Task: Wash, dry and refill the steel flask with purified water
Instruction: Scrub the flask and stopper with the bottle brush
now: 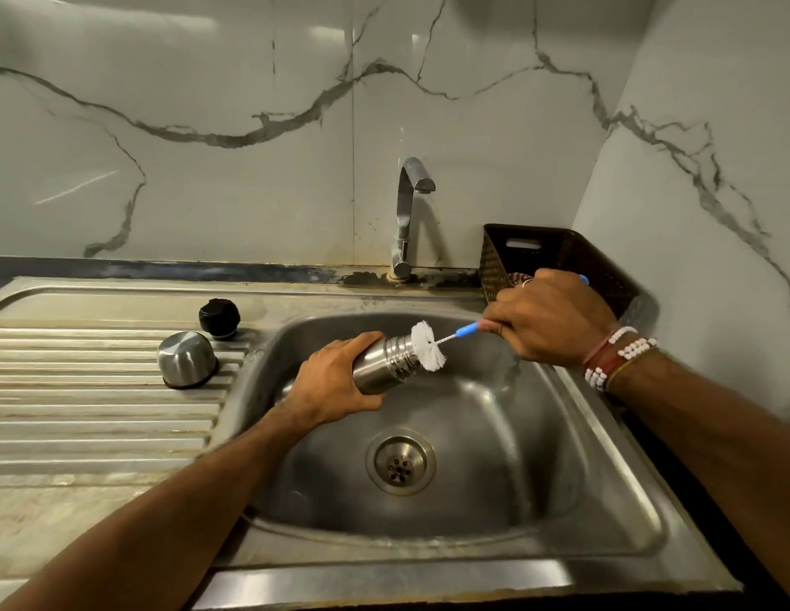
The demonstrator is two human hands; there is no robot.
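Head view. Your L hand (336,381) grips the steel flask (382,366), held tilted over the sink (494,438) basin w/ its open mouth toward the right. Your R hand (547,319) is closed round the blue handle of the bottle brush (428,346); white bristles sit at the flask mouth. On the drainboard (98,390), left of basin: inverted steel cup (187,359) and black stopper (219,318).

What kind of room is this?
Most likely a kitchen, at the washing-up spot. There is a steel sink with a ribbed draining board, a tap at its back edge, and a bottle brush held at the mouth of a steel flask.
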